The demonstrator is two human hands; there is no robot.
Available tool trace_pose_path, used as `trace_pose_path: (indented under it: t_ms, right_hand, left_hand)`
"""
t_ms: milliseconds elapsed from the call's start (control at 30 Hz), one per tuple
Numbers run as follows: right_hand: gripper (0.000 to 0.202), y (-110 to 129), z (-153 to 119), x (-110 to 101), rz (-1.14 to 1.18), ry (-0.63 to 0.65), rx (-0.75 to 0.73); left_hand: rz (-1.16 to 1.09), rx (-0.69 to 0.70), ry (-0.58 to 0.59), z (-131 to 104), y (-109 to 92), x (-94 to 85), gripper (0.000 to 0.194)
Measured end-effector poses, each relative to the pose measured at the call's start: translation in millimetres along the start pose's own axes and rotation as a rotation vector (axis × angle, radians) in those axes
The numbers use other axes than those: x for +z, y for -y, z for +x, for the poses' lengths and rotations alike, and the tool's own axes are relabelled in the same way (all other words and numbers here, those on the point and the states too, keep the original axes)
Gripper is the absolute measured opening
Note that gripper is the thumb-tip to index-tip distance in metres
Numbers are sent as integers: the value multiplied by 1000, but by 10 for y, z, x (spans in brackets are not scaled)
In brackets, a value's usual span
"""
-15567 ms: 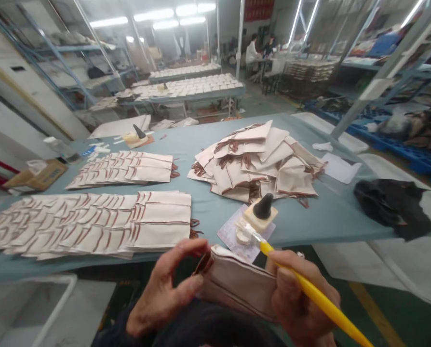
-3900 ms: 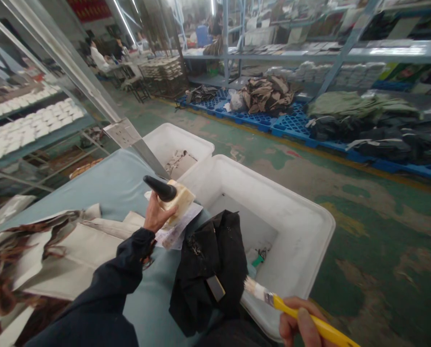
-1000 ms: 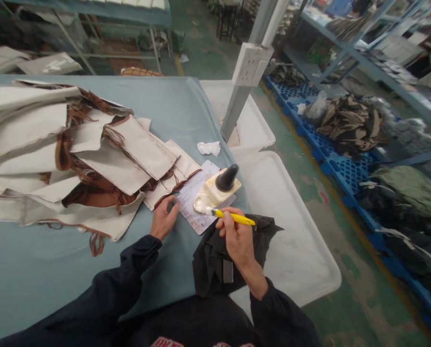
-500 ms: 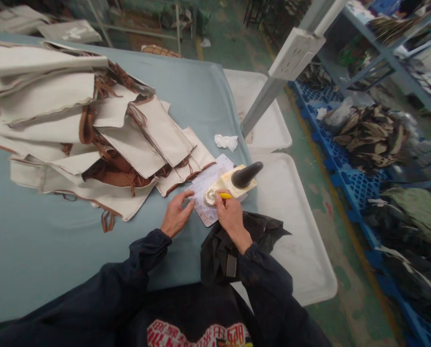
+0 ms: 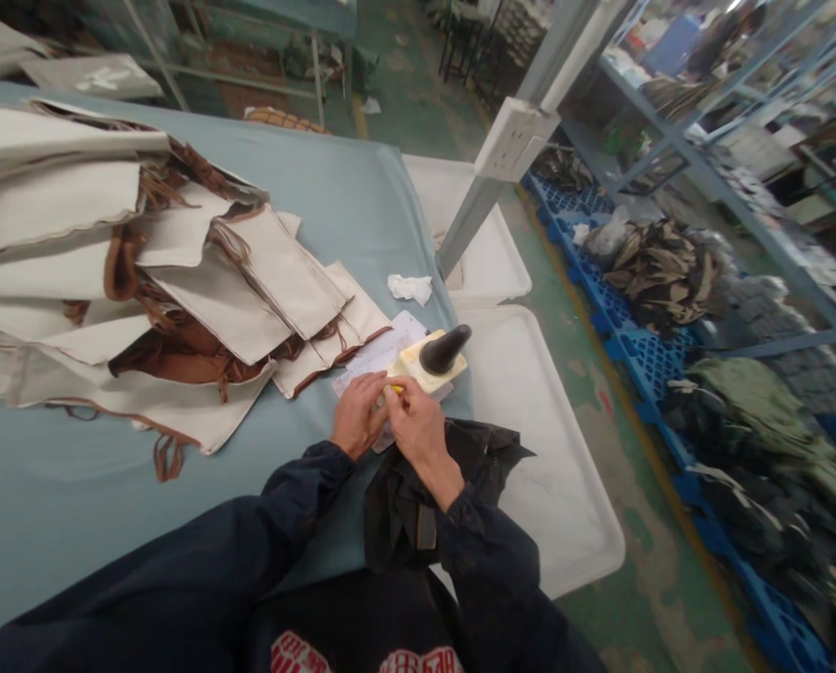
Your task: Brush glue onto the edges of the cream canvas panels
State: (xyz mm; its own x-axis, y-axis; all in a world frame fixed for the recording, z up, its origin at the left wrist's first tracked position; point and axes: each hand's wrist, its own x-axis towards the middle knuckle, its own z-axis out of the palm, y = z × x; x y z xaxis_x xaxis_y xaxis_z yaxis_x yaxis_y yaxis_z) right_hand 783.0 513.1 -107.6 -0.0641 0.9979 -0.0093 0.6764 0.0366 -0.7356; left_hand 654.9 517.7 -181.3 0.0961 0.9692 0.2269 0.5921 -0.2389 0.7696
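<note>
My right hand [image 5: 419,425] pinches a small yellow stick-like tool [image 5: 396,388], most of it hidden by the fingers. My left hand [image 5: 359,413] is closed up against it, its fingertips meeting the right ones; whatever they grip is hidden. Just beyond the hands stands a cream-coloured block-like holder [image 5: 412,360] with a black cone [image 5: 446,350] sticking up from it. Under it lies a marked white sheet [image 5: 372,357], partly covered by my hands. A crumpled black cloth [image 5: 478,453] lies by my right wrist.
Cream fabric bags with brown trim [image 5: 200,304] are heaped on the blue-green table [image 5: 320,178], left of my hands. A crumpled white tissue [image 5: 410,289] lies near the edge. A grey post [image 5: 478,210] and white trays [image 5: 558,449] stand at the right.
My left hand has moved right and closed in, from apart to touching my right fingers. The right hand still pinches the yellow tool. The whole view has shifted a little.
</note>
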Motion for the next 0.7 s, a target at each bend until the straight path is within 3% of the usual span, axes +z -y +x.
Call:
trace_pose_path:
  t_ms: [100,233,267,367,500,600,700]
  right_hand:
    - [35,31,-82,-177,17,-65,-21]
    - [53,-18,41,-724,30,-513,85]
    - [57,-27,139,-855,-17,-568,112]
    - [61,-16,496,-1055,-226,-386,128]
    - [47,8,786,-926,-444,-184,92]
    - [44,-3,788,-887,-549,-173,52]
    - [46,59,687,-1075,-552,-288,21]
  left_hand:
    - [27,-43,-16,-3,23,69,32]
    - [63,-78,-20,-4,16,64,30]
    - [68,-77,-19,2,7,57,30]
    - [77,-68,-18,27,-20,45,30]
    - [84,-56,-14,57,-37,42,31]
    - [89,-58,-13,65,-48,36,31]
    - [92,-72,-23,68,-69,27,31]
